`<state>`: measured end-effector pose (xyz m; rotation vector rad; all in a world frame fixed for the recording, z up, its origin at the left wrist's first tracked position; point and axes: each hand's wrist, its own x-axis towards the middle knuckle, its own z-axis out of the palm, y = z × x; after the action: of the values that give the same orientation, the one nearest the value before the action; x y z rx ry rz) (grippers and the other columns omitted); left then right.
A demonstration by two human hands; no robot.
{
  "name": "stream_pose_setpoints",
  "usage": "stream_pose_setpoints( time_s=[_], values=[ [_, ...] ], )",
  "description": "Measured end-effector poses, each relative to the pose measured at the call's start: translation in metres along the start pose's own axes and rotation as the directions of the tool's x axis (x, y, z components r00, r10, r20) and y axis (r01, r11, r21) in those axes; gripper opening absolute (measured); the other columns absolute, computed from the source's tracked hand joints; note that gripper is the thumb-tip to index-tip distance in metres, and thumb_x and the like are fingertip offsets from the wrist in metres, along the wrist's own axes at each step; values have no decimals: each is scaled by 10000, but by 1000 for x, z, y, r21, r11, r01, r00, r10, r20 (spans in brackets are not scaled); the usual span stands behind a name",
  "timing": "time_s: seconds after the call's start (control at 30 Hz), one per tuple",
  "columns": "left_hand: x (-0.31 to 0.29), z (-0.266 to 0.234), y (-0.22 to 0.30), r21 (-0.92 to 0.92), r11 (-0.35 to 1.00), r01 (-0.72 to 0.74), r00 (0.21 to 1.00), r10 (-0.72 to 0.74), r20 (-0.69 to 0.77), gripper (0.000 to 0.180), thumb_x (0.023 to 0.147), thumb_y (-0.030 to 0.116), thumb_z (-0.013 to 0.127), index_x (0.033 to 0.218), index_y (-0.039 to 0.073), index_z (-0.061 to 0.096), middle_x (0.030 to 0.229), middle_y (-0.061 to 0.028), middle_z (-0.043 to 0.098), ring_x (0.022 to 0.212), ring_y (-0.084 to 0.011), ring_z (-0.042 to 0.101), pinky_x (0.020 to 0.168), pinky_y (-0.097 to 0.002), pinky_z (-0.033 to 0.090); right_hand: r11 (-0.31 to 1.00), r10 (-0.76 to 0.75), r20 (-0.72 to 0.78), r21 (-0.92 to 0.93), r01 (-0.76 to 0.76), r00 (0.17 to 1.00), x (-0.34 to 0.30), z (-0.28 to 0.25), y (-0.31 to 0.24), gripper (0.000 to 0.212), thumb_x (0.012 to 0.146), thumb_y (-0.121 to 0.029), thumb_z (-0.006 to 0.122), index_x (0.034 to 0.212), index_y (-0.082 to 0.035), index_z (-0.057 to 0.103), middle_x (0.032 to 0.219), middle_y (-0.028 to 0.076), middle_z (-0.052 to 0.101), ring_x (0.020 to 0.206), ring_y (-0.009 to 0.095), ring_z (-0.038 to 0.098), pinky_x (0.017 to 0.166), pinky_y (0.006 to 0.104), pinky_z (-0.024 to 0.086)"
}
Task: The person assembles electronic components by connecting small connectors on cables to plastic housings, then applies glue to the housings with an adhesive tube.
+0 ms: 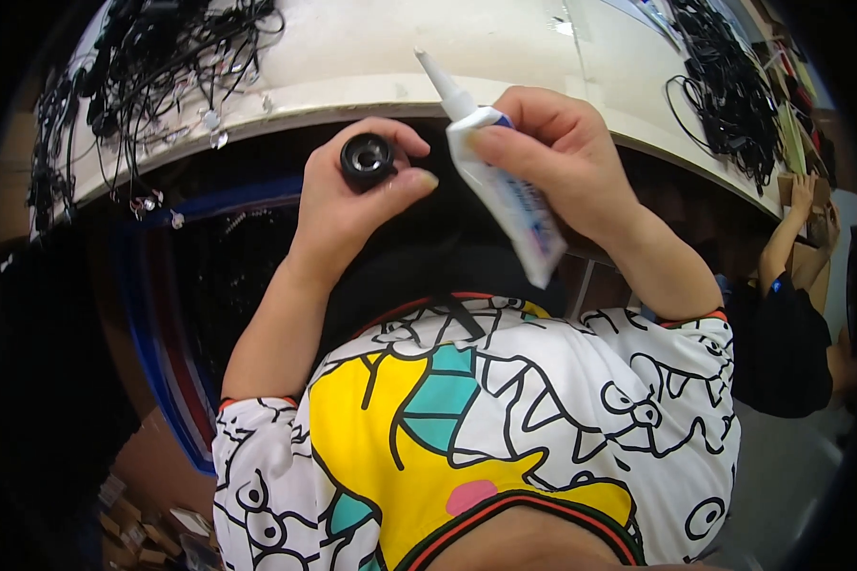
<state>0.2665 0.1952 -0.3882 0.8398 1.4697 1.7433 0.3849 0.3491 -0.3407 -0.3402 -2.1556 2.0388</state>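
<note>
Showing up at 11 o'clock from the middle of the view, a black ring-ended cylinder (367, 162) is being gripped in the curled left hand (339, 207), thumb and forefinger being held apart past its rim. Over at 1 o'clock, a white squeeze tube (512, 211) is being pinched in the right hand (571, 157), thumb against fingers, just below the nozzle (441, 83).

Applying the tube's contents to the cylinder seems to be the step being set up, though no contact is being made between the two. For the next move, a swing of the nozzle tip toward 7 o'clock, onto the ring, is probably being called for, then a light squeeze.

And the aim: the nozzle is being pointed toward 11 o'clock, the flat tail toward 5, the long axis being slanted between them, past the ring rather than at it. Whether the tip is being capped cannot be told. The cylinder's open end is being turned toward the camera, its long axis being foreshortened. Beyond, at 12 o'clock, the counter (381, 52) is being seen, black cables (162, 57) being heaped at 10.
</note>
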Motion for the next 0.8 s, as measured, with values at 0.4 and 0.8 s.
stream_pose_setpoints(
  time_s=[0.4, 0.8],
  values=[
    [-2, 15, 17, -110, 993, 43, 995, -53, -86, 164, 709, 6, 679, 864, -18, 632, 801, -43, 624, 724, -67, 562, 677, -189, 459, 817, -471, -19, -387, 428, 882, 8, 14, 23, 156, 787, -165, 618, 810, -18, 570, 676, 96, 553, 569, 214, 543, 521, 267, 436],
    [0, 6, 12, -93, 995, -19, 995, 9, -103, 148, 702, 14, 678, 839, -18, 633, 766, -36, 624, 704, -59, 559, 658, -190, 461, 777, -502, 50, -413, 475, 864, 20, 18, 20, 139, 805, -165, 584, 757, -36, 563, 642, 92, 537, 564, 242, 530, 517, 285, 428]
  ],
)
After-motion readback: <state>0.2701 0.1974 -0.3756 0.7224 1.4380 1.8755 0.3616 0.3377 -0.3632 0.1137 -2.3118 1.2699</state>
